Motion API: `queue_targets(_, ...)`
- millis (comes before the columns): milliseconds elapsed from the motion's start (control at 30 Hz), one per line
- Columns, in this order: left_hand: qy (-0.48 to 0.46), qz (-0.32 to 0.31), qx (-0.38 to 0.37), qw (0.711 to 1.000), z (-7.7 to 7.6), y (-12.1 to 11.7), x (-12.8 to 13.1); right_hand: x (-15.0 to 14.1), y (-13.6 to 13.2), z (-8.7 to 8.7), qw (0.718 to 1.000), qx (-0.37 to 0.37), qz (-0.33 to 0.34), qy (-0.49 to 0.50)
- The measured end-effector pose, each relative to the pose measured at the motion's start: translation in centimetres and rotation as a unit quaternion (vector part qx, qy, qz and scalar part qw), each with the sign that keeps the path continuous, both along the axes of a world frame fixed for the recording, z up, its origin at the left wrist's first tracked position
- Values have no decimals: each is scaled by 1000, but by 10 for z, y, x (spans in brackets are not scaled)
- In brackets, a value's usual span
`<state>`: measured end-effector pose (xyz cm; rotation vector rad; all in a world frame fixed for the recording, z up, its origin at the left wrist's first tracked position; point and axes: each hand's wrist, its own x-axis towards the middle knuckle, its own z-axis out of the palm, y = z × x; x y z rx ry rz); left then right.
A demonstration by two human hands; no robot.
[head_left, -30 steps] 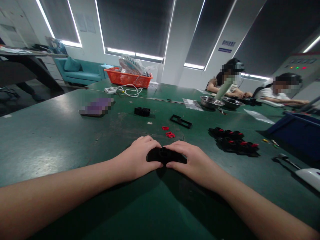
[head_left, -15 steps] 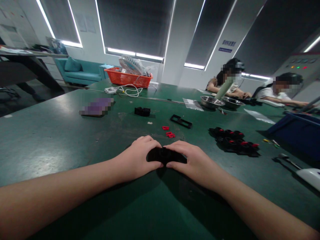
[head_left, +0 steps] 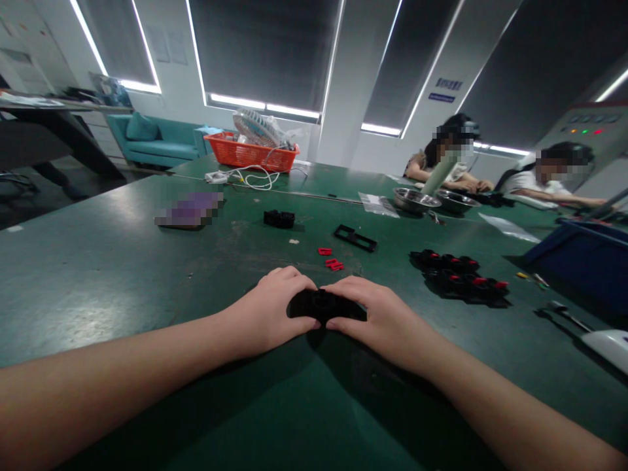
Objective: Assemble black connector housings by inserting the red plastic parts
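A dark black plastic part (head_left: 322, 301) lies low on the green table between my two hands. My left hand (head_left: 275, 304) grips its left side, thumb in front and fingers behind. From the right, my right hand (head_left: 380, 311) holds it the same way, and the fingertips of both hands nearly meet at its middle. Much of the part is in shadow or covered by fingers, so its exact kind is unclear. Just beyond my hands are several small red clips (head_left: 333, 264), a flat black frame (head_left: 355, 238) and a black block-shaped part (head_left: 279, 219).
Black assemblies with red pieces (head_left: 461, 278) stand at right, near a blue bin (head_left: 583, 261) and a white-handled tool (head_left: 608, 347). Farther off are metal bowls (head_left: 415, 201), an orange basket (head_left: 250, 156), a white cable (head_left: 255, 178) and a purple blurred object (head_left: 191, 210). Two people sit at the far right.
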<state>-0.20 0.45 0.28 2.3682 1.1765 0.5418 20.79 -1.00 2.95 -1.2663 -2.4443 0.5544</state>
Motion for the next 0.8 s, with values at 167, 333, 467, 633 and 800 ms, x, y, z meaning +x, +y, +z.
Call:
queue_targets(167,0,0,1,1000,0,0,1,-1,0,1,1000,2,-3,-1)
queue_targets(333,-2,1,7,1000,-1,0,0,0,0,1,1000,-1,-3,0)
queue_targets(467,3,1,4,1000,-1,0,0,0,0,0,1000,-1,-3,0)
queue_targets(633,1,2,8,1000,0,0,0,0,0,1,1000,0,-4,1)
queue_targets(800,0,-1,9,1000,0,0,0,-1,-1,2,1000,-1,-7,6)
